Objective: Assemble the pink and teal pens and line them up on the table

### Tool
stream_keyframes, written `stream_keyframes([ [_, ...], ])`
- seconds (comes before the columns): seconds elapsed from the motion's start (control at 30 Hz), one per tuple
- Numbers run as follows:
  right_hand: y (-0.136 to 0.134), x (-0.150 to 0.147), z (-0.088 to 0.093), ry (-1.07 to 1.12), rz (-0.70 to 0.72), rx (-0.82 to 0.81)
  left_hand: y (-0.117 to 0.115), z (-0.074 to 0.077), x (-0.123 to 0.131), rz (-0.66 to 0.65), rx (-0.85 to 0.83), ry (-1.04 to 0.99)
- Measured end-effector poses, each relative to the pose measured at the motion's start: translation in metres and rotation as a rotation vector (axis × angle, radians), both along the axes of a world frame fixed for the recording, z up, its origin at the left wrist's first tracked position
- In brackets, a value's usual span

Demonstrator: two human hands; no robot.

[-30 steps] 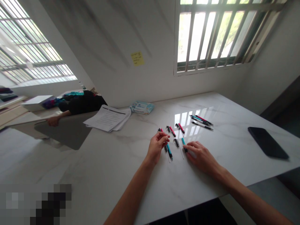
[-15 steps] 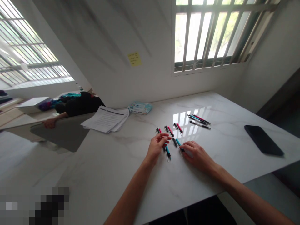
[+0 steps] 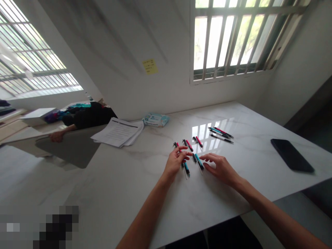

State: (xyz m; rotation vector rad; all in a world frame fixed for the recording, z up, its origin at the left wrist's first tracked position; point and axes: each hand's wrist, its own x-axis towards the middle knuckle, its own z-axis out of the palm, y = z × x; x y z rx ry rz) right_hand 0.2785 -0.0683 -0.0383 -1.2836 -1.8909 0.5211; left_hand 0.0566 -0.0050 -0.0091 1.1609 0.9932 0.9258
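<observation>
On the white marbled table (image 3: 116, 186), our open, empty right hand (image 3: 220, 167) has released the teal-and-black plastic tube (image 3: 198, 160) alongside, seemingly placed; half-curled left hand (image 3: 174, 163), hold unclear.

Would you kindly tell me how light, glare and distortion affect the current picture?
In the head view, the right window burns out to white in parts; also there, its barred reflection glares on the tabletop around the right-hand pens; head view again, the left window leans, perhaps from wide-angle distortion, and the yellow note carries writing too small to read.
</observation>
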Motion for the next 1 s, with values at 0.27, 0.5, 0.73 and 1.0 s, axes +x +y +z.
stream_keyframes([
  [0.27, 0.025, -0.028, 0.028, 0.27, 0.036, 0.059, 0.0, -0.001, 0.001, -0.124, 0.103, 0.025],
  [0.5, 0.053, -0.036, 0.023, 0.388, 0.083, -0.047, 0.002, 0.002, 0.0, -0.083, 0.158, 0.024],
  [0.73, 0.075, -0.034, 0.017, 0.395, 0.123, -0.074, 0.008, 0.002, -0.006, -0.014, 0.162, 0.037],
  [1.0, 0.083, 0.002, -0.007, 0.124, -0.042, 0.179, 0.024, -0.005, -0.019, 0.237, 0.28, 0.165],
])
